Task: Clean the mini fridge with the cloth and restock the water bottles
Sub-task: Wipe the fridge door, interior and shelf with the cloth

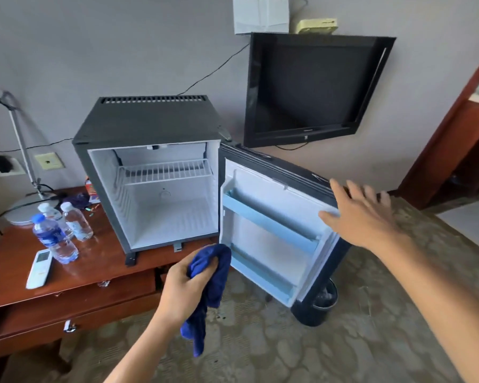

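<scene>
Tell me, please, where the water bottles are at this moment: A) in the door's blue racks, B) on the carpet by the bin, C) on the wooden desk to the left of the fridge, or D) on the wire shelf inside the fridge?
C: the three water bottles stand on the wooden desk left of the mini fridge, whose wire shelf and door racks hold nothing.

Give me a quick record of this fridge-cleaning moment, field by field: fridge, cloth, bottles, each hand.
fridge: black mini fridge on the brown wooden desk, door swung open, white interior holds only a wire shelf
door: pale blue door shelves hold nothing
cloth: dark blue cloth, bunched, hanging below the fist
bottles: three clear plastic water bottles upright on the desk, left of the fridge
left hand: grips the cloth
right hand: fingers spread at the door's outer edge
</scene>
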`<state>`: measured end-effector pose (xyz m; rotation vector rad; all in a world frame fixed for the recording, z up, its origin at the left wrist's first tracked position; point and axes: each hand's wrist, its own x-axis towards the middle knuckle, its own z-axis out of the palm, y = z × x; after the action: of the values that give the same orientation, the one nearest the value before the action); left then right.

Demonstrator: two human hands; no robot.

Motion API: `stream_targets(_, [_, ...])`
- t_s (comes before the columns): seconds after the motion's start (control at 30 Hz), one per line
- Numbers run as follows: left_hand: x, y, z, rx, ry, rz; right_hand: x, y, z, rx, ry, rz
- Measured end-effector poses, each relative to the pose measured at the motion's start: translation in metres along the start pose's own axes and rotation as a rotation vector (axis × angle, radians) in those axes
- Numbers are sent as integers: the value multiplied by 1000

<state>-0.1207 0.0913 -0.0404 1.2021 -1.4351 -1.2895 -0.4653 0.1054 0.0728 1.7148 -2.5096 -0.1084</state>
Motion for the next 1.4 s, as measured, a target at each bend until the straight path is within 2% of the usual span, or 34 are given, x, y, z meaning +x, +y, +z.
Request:
stream_targets(0.1, [-1,3,17,-10,-63,-13,19,12,25,11,129,66])
stream_targets(0.23, [8,3,34,-24,-135,-67,37,14,33,95,144,127])
stream_targets(0.3, [17,4,43,-61,-147,-121,23,0,30,177,350,136])
stream_targets(0.37, [30,4,54,-137,-144,-180,-12,-30,34,420,570,119])
stream_targets(0.4, [34,8,60,-176,-137,-205,-36,-53,38,662,516,104])
stream_targets(0.47, [41,19,73,-244,-117,-294,-73,-104,49,1239,59,98])
stream_targets(0.5, [45,23,78,-312,-155,-374,-80,-127,57,1447,-121,104])
stream_targets(0.53, [47,34,86,-394,-266,-459,-79,-144,69,1564,-155,114])
stream_targets(0.57, [47,44,89,-432,-409,-491,-75,-153,79,1604,-82,147])
stream_targets(0.6, [50,54,87,-431,-548,-444,-67,-156,85,1611,43,207])
stream_targets(0.63, [58,61,82,-357,-645,-338,-61,-154,82,1610,164,265])
stream_targets(0.7, [83,74,62,-78,-761,-16,-49,-137,66,1537,382,336])
stream_targets(0.73, [99,78,50,125,-726,142,-45,-125,55,1464,476,346])
stream_targets(0.8, [146,90,32,500,-461,523,-32,-96,36,1273,670,375])
stream_targets(0.87, [201,104,35,661,-275,872,-9,-72,26,1077,827,470])
stream_targets(0.93, [258,122,55,812,-215,1054,22,-58,25,881,884,649])
stream_targets(1.0, [293,147,77,1056,-350,922,52,-67,30,649,864,732])
stream_targets(1.07, [306,158,91,1248,-556,715,82,-98,39,531,858,689])
stream_targets(1.1, [310,158,96,1289,-597,645,98,-116,41,511,856,641])
stream_targets(1.23, [325,146,99,1360,-555,740,137,-164,27,460,811,470])
stream_targets(1.33, [330,144,101,1305,-545,764,131,-129,24,358,770,323])
stream_targets(1.4, [327,142,100,1269,-545,794,121,-83,21,274,715,383])
